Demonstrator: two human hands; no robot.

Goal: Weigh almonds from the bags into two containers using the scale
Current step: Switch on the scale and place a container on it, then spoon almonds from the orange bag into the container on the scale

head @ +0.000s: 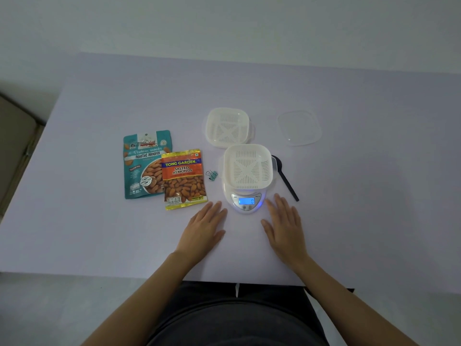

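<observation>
Presently both hands are laid flat on the lilac table (374,196), palms down and fingers straight and slightly spread, with nothing held: the left hand (203,226) just left of the white digital scale (245,202), the right hand (284,226) just right of it. On the scale's platform an empty white slotted container (247,166) is seated, and the lit blue display shows what looks like a zero, so nothing appears to have been weighed yet. A second, matching container (227,127) is set just behind the first, also empty, and a clear lid (299,128) lies well apart to the right. The almonds are kept in two sealed bags lying flat to the left of the scale: an orange bag of salted almonds (184,178), which overlaps the right edge of a teal bag of roasted almonds (146,166). Both bags are placed with their long axes running away from the person, tops at the far end. The orange bag's near corner is just ahead and left of the left fingertips, so the left hand is judged much the nearer for picking it up; the right hand would have to cross the scale. A black spoon (287,178) lies just ahead of the right hand, handle toward it, and teal binder clips (212,175) are seen between the orange bag and the scale.
</observation>
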